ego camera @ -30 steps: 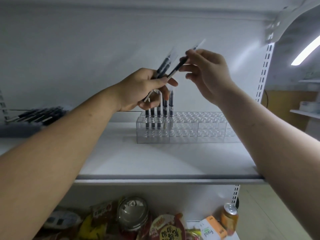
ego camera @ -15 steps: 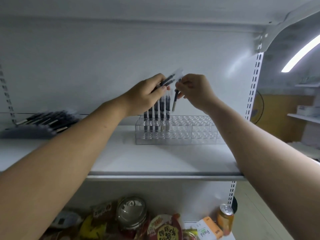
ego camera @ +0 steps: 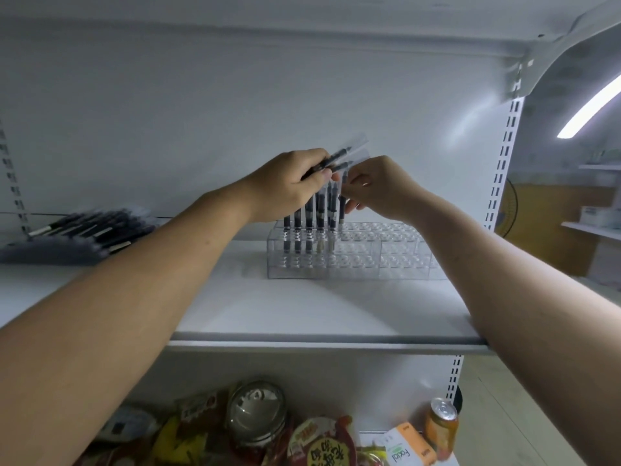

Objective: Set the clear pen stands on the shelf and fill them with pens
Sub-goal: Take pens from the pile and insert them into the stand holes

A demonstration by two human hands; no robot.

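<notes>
Currently, left hand (ego camera: 285,186) grips spare pens (ego camera: 339,156) above the clear stand (ego camera: 353,260) on the shelf (ego camera: 302,314); right hand (ego camera: 379,186) pinches one pen (ego camera: 342,210) upright, tip at the stand's top. Pens look light, stiff, slick: best pinched high on the barrel.

I see the left hand (ego camera: 285,186) and the right hand (ego camera: 383,190) bare. The left forearm (ego camera: 134,297) and the right forearm (ego camera: 504,280) are bare too, down to the near edge.
</notes>
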